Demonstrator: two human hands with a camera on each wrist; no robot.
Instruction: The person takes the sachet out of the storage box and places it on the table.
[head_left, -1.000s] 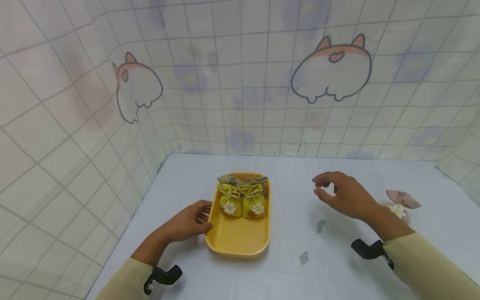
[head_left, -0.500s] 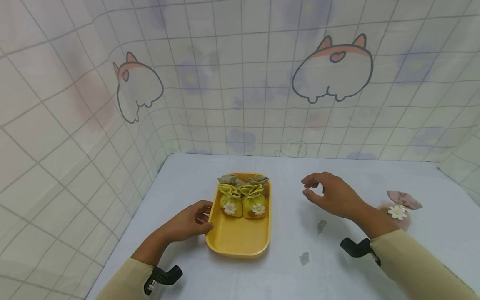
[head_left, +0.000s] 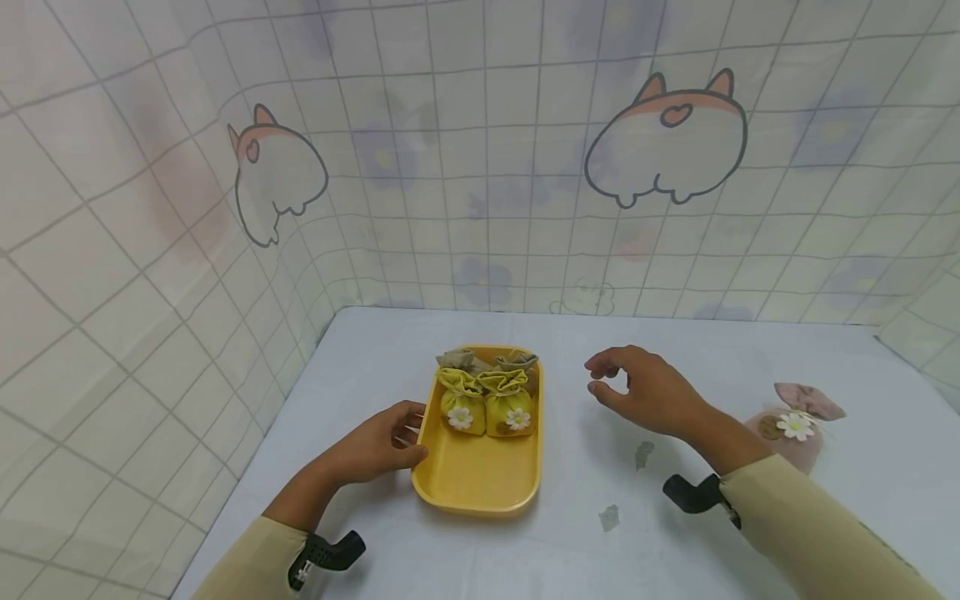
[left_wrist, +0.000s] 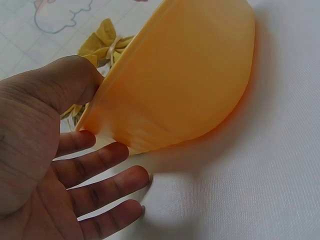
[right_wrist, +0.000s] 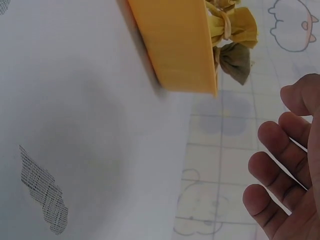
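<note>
A yellow tray (head_left: 476,479) lies in the middle of the table. At its left side, my left hand (head_left: 382,442) holds the wall, the thumb at the rim and the fingers outside, as the left wrist view shows. Two yellow-green drawstring pouches (head_left: 461,408) with white flowers stand inside, and two grey-green pouches (head_left: 517,360) show behind them. To the right of the tray my right hand (head_left: 652,387) hovers above the table with nothing in it, fingers loosely bent. Behind my right forearm a pink pouch (head_left: 806,425) with a white flower is partly hidden.
Two small grey patches (head_left: 609,517) mark the white tablecloth between the tray and my right forearm. A tile-patterned curtain (head_left: 487,167) with cartoon animals rises at the table's back edge and along the left. Black cameras (head_left: 693,493) are strapped to both wrists.
My right hand has moved left toward the tray, uncovering more of the pink pouch. The left hand and the tray have stayed in place.
</note>
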